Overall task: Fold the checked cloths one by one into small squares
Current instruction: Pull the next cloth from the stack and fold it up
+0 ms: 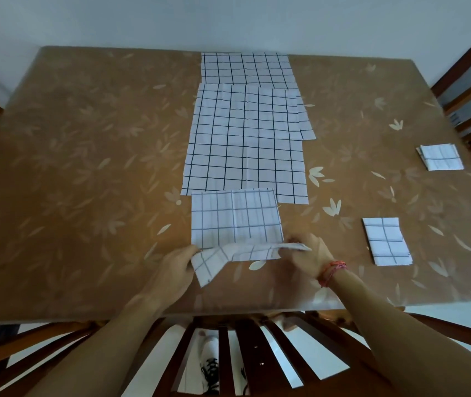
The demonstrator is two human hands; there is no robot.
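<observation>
Chair slats (228, 353) show nearest, below the near edge of the worktop (85, 167). Just past that edge, both hands grasp the half-folded cloth (237, 222). The left hand (177, 270) pinches its near left corner. The right hand (306, 256), with a red wrist band (332, 270), pinches its near right corner, and the near strip is lifted and crumpled. The cloth's far edge overlaps a large flat cloth (245, 144) in the middle. Another flat cloth (245, 67) reaches the far edge. Toward the right edge lie a near folded square (386, 242) and a farther folded square (440, 157), well apart.
</observation>
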